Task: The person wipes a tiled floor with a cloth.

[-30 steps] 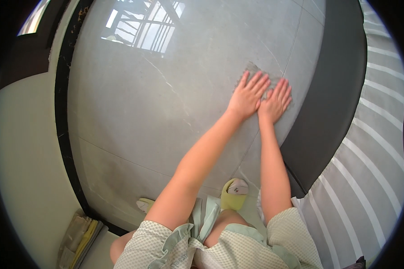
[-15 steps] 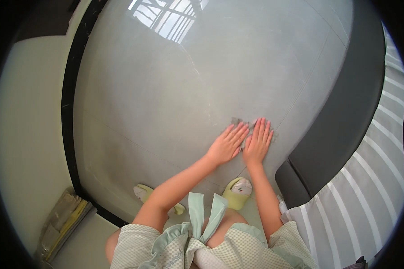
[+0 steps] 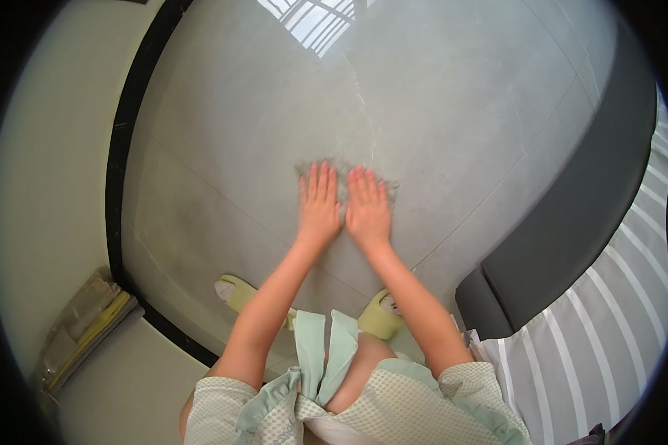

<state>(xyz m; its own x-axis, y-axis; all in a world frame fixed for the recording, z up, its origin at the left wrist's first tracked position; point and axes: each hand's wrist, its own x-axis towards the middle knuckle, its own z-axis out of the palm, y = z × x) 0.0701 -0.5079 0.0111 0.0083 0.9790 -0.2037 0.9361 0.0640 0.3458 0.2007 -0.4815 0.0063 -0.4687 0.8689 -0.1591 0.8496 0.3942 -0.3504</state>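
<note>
A thin grey cloth [image 3: 392,191] lies on the shiny grey tiled floor [image 3: 230,126], its uneven edges showing past my fingertips and beside my fingers. My left hand [image 3: 319,208] rests flat on its left part, fingers stretched out and pointing away from me. Close beside it, my right hand [image 3: 367,208] presses flat on the right part, fingers straight and nearly together. A narrow gap separates the two hands. Most of the cloth is hidden under my palms.
Yellow-green slippers, a left one [image 3: 237,291] and a right one [image 3: 381,317], are on my feet. At right stands a dark grey padded bed edge [image 3: 564,215] with striped bedding [image 3: 586,334]. A black baseboard [image 3: 116,178] runs along the left wall, near folded packages [image 3: 89,326].
Both hands have slid leftward and a little farther from me, and the cloth moved with them. The hands now sit more evenly side by side. The view has shifted slightly.
</note>
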